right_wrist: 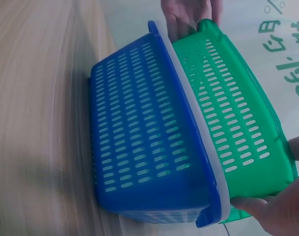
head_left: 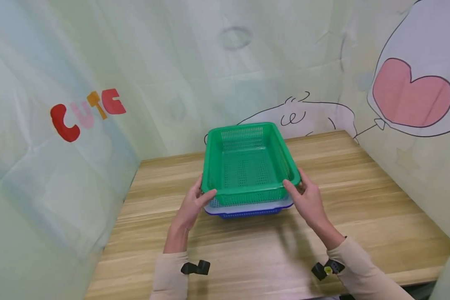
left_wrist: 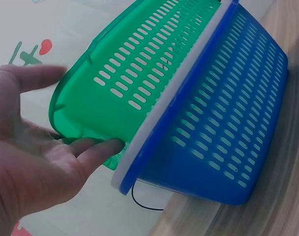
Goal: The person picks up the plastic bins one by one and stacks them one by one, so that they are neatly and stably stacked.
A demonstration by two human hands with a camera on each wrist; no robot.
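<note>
Left hand [head_left: 193,205] and right hand [head_left: 306,199] pinched the green basket [head_left: 247,166] rim at 9 and 3 o'clock; it sat nested in a white basket [head_left: 247,206], apparently, and a blue basket [head_left: 249,213] on the surface [head_left: 360,200].

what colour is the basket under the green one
Blue basket, with a white rim layer between; clearest in the right wrist view.

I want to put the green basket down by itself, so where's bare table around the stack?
Bare wood lies right of the green basket, toward the heart wall, left toward the CUTE wall, and in front between the sleeves. It is tightest behind, where the stack nearly meets the back wall, and at both hands.
</note>
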